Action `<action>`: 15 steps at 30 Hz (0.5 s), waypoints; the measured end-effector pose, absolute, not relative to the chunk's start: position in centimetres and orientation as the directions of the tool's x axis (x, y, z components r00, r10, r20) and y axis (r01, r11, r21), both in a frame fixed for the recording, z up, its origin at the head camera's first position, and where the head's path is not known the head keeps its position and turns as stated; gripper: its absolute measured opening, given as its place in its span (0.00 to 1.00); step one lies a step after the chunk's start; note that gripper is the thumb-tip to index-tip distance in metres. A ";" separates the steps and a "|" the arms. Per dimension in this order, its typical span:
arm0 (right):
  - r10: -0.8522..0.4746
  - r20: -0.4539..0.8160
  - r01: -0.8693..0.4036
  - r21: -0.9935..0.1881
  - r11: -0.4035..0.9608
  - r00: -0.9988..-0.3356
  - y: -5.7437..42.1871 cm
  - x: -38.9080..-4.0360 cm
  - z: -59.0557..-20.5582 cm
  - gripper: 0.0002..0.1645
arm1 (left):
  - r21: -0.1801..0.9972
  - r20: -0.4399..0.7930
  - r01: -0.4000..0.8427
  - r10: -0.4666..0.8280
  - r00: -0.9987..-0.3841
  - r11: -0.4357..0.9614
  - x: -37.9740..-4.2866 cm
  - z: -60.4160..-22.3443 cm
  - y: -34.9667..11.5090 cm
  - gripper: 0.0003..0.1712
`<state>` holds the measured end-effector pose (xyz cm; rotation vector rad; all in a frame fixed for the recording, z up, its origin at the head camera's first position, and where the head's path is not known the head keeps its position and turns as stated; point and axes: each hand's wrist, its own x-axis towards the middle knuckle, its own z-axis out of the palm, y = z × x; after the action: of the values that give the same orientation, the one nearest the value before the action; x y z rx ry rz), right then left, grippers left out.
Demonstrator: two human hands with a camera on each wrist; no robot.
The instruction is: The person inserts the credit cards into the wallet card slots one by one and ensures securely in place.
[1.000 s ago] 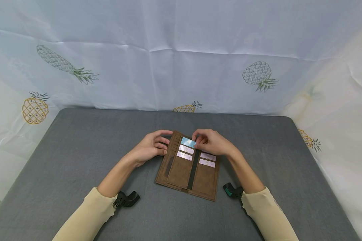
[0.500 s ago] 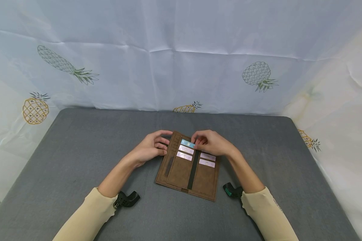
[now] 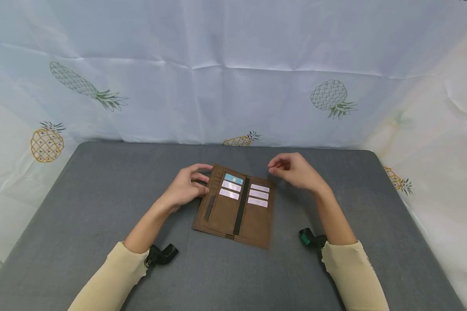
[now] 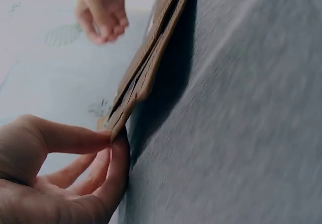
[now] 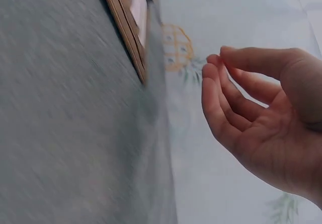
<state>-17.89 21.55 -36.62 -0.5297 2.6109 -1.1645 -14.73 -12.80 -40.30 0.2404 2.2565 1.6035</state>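
A brown wallet (image 3: pixel 222 218) lies spread open on the grey table, a dark strip down its middle. At the top of its left panel a blue card (image 3: pixel 236 179) sits in a slot, above two pinkish cards (image 3: pixel 229 194). Three more pinkish cards (image 3: pixel 258 201) show in the right panel. My left hand (image 3: pixel 183 186) pinches the wallet's left edge between thumb and fingers; in the left wrist view that edge is lifted, with shadow below. Off the wallet's upper right, my right hand (image 3: pixel 297 170) hovers with loosely bent fingers, holding nothing in the right wrist view.
The grey table (image 3: pixel 120 194) extends around the wallet, with a white pineapple-print cloth (image 3: pixel 202 99) hanging behind it. A black wrist device (image 3: pixel 161 255) sits at the left sleeve, and another black device (image 3: pixel 312 238) at the right one.
The blue card slid deeper into its slot. The right hand then let go of it and moved up and right, off the wallet. The left hand and wallet shifted slightly left and up.
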 end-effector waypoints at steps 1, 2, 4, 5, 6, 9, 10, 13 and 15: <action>-0.390 -0.055 -0.221 -0.749 0.625 -0.919 22.0 -17.9 -36.4 0.13 | 0.937 -0.190 -0.073 0.324 -0.927 0.340 -14.9 -40.3 -13.1 0.37; -0.367 -0.043 -0.214 -0.747 0.630 -0.929 22.4 -17.9 -36.1 0.13 | 0.938 -0.189 -0.081 0.304 -0.934 0.337 -15.0 -40.3 -13.4 0.37; -0.320 -0.017 -0.203 -0.740 0.641 -0.947 23.2 -17.9 -35.7 0.14 | 0.940 -0.192 -0.098 0.269 -0.944 0.327 -15.2 -40.3 -13.8 0.37; -0.297 -0.001 -0.200 -0.736 0.646 -0.955 23.5 -17.9 -35.5 0.14 | 0.940 -0.189 -0.098 0.261 -0.947 0.327 -15.2 -40.3 -13.9 0.37; -0.277 0.013 -0.198 -0.733 0.651 -0.961 23.8 -17.8 -35.4 0.13 | 0.938 -0.188 -0.096 0.257 -0.948 0.332 -15.3 -40.3 -14.0 0.36; -0.224 0.043 -0.187 -0.714 0.675 -0.974 24.5 -17.7 -35.1 0.11 | 0.927 -0.187 -0.078 0.274 -0.943 0.366 -15.2 -40.2 -14.1 0.36; -0.209 0.054 -0.186 -0.705 0.684 -0.976 24.7 -17.7 -35.0 0.11 | 0.923 -0.190 -0.070 0.289 -0.938 0.379 -15.2 -40.1 -14.0 0.37; -0.187 0.101 -0.205 -0.669 0.714 -0.977 25.1 -17.7 -35.0 0.10 | 0.907 -0.205 -0.050 0.334 -0.920 0.419 -15.1 -39.9 -13.9 0.37; -0.168 0.150 -0.225 -0.642 0.733 -0.974 25.3 -17.7 -35.1 0.10 | 0.885 -0.168 0.007 0.333 -0.928 0.465 -15.1 -39.8 -14.0 0.36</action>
<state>-17.73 25.27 -35.12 -0.3415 2.9998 -1.1281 -15.12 -13.96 -39.76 0.2885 2.4003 1.4491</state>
